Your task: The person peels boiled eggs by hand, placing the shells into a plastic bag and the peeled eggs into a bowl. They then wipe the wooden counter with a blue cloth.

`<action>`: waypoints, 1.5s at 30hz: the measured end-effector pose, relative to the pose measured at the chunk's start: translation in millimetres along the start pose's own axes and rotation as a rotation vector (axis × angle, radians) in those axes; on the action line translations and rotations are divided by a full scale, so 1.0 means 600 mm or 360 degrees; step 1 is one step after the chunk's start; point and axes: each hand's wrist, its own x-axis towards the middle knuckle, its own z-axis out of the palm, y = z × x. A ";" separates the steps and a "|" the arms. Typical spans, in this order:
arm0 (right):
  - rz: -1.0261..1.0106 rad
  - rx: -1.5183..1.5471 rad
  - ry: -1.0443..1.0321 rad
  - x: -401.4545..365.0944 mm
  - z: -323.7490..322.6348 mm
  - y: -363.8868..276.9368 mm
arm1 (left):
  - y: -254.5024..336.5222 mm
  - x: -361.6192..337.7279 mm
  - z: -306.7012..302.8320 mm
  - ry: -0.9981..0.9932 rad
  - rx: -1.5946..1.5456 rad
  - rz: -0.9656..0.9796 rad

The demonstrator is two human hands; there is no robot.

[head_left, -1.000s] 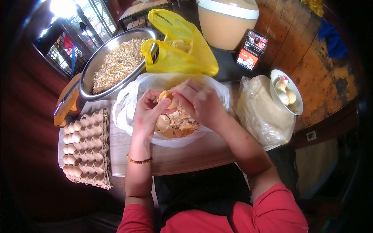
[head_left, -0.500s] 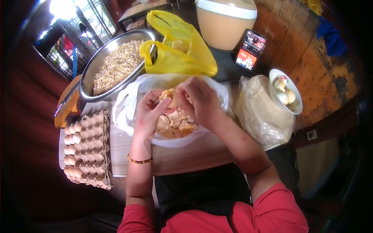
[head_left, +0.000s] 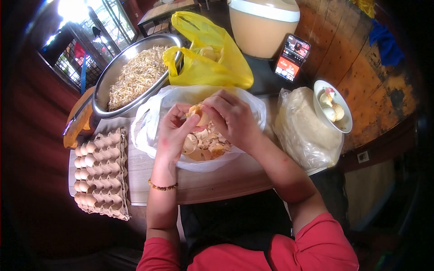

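An egg (head_left: pixel 202 119) with a partly broken, yellowish top is in my left hand (head_left: pixel 174 128), the thumb and fingers closed round it. My right hand (head_left: pixel 233 118) is curled over the egg's right side, its fingertips pinched against it near the top. Below both hands lies a white plastic bag (head_left: pixel 147 131) spread open. Broken eggshells (head_left: pixel 212 144) fill its middle, with a larger rounded shell piece (head_left: pixel 190 143) at the left. The egg's lower side is partly hidden by my fingers.
At the left stands an egg carton (head_left: pixel 113 176) with several eggs. Behind are a metal bowl (head_left: pixel 98 92) of small dried pieces and a yellow bag (head_left: pixel 235 67). To the right sit a phone (head_left: pixel 291 56), a plastic-wrapped bundle (head_left: pixel 305 126) and a white bowl (head_left: pixel 346 124) with eggs.
My right hand has come down slightly and its fingers have moved left onto the egg's top. My left hand holds the egg in nearly the same place.
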 end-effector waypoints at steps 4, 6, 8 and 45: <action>-0.0050 -0.0093 0.0102 0.002 0.002 -0.012 | -0.008 0.002 -0.003 -0.0023 -0.0054 0.0031; -0.0072 -0.0098 0.0101 -0.001 0.004 -0.004 | -0.006 0.001 -0.002 -0.0035 -0.0056 0.0036; -0.0096 -0.0100 0.0099 0.000 0.004 0.004 | -0.006 0.001 -0.004 -0.0030 -0.0035 0.0026; -0.0285 -0.0566 -0.0065 -0.008 0.014 -0.003 | -0.010 -0.003 -0.013 -0.0125 -0.0567 -0.0278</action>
